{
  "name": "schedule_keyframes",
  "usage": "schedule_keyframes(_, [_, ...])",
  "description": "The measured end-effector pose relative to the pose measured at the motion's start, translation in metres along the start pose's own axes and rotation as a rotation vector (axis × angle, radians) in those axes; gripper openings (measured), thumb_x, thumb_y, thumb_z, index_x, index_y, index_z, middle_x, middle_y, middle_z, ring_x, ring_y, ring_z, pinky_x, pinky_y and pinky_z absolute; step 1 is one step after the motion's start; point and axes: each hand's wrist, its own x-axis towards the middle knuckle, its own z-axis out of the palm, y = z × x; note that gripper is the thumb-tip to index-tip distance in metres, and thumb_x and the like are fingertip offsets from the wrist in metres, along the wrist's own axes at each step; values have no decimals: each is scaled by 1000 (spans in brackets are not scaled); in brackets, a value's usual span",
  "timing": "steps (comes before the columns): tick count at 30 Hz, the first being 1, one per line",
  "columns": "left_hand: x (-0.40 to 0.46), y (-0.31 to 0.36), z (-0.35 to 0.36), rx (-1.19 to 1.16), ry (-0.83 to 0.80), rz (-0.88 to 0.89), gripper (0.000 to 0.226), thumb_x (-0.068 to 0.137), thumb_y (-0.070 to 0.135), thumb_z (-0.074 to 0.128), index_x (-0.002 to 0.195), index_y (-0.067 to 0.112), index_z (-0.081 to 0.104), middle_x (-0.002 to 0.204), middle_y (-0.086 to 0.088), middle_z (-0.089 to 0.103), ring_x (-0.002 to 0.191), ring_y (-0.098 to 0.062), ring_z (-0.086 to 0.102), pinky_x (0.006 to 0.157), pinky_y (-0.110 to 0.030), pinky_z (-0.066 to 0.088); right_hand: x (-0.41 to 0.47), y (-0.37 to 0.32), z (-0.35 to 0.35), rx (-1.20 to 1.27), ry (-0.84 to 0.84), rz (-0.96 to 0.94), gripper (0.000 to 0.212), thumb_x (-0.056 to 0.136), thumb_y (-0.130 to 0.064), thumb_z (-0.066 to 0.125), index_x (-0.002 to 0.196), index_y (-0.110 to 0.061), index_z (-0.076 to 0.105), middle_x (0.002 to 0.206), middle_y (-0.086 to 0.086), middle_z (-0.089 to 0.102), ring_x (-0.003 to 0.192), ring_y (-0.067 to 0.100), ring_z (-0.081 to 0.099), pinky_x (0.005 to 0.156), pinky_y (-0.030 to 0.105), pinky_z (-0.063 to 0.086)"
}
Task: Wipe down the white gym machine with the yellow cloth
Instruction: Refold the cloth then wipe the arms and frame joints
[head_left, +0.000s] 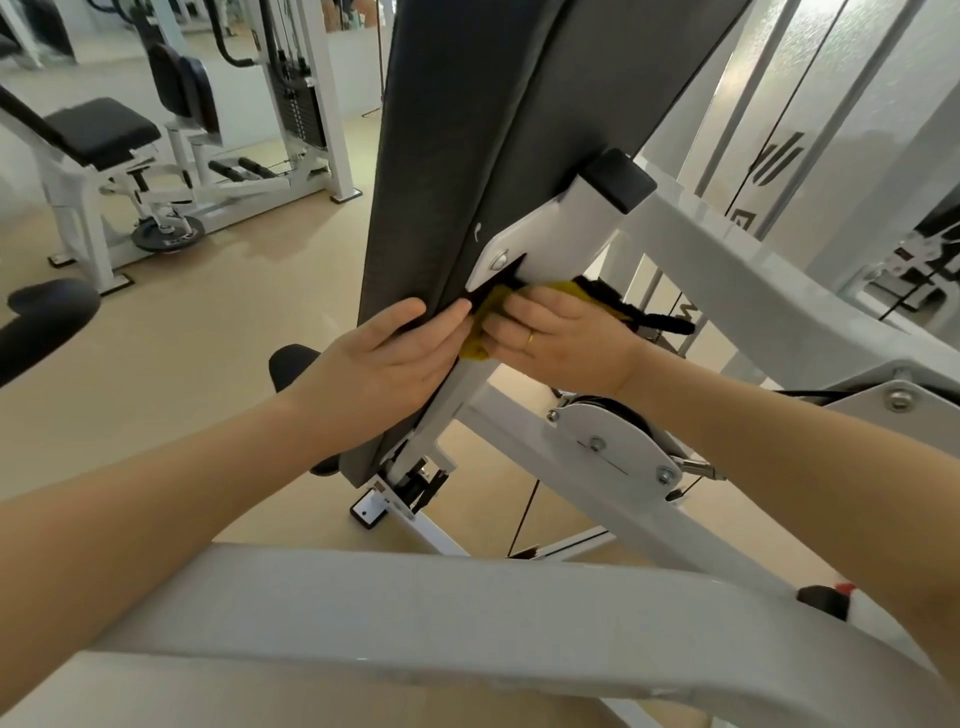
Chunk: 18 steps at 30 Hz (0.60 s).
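The white gym machine (737, 291) fills the middle and right of the head view, with a tall dark grey back pad (467, 156) bolted to its slanted frame. My left hand (384, 358) grips the pad's lower edge, fingers curled round it. My right hand (558, 338) holds the yellow cloth (485, 325) against the white frame bar just under the bracket behind the pad. Most of the cloth is hidden under that hand; only bits show at the fingertips and above the knuckles.
A white frame beam (467, 613) crosses the foreground under my forearms. A round white pulley cover (613, 452) and cables sit lower right. Another white machine with a black seat (98, 130) and weight stack (301, 109) stands at the back left on beige floor.
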Motion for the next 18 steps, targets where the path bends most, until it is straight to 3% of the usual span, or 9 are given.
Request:
schedule_keyframes(3, [2,-7,-9,-125,50,10,37,97,4,26,116,8,58,124,-7,61,125,-25,37,113,-44,6,-4,-16,10,-3,-82,-138,19,96,-15,48,97,-18,67,101,-1,66,105,22,46,98,30,36])
schedule_keyframes(7, [1,-9,-26,-281,141,-85,33,98,6,31,127,8,46,136,-12,45,122,-29,37,110,-41,23,-11,-8,10,65,-87,-201,29,98,-8,38,106,-15,64,107,1,66,106,21,55,100,31,36])
schedule_keyframes(10, [-4,-3,-27,-241,135,-312,53,92,5,42,142,11,28,143,-16,17,129,-34,22,114,-40,12,-16,10,-2,80,-68,-146,30,99,-4,33,114,-13,58,114,3,63,110,22,51,102,32,37])
schedule_keyframes(13, [-6,2,-18,-183,71,-368,78,85,12,55,148,11,9,143,-21,4,133,-37,10,116,-40,3,-13,17,-11,84,-41,40,24,98,-6,40,117,-13,54,114,3,64,112,22,48,103,32,36])
schedule_keyframes(15, [-4,4,-14,-182,55,-365,77,85,17,53,149,12,10,143,-23,2,132,-39,8,116,-39,1,-11,10,-10,64,-63,94,24,95,-7,46,117,-12,54,115,4,64,113,23,46,104,33,34])
schedule_keyframes(18, [-1,5,-12,-164,35,-365,64,84,17,55,143,12,29,146,-26,-5,132,-40,8,116,-41,0,-12,-16,1,49,-219,-82,29,84,-10,63,112,-16,62,112,2,64,110,22,54,103,33,38])
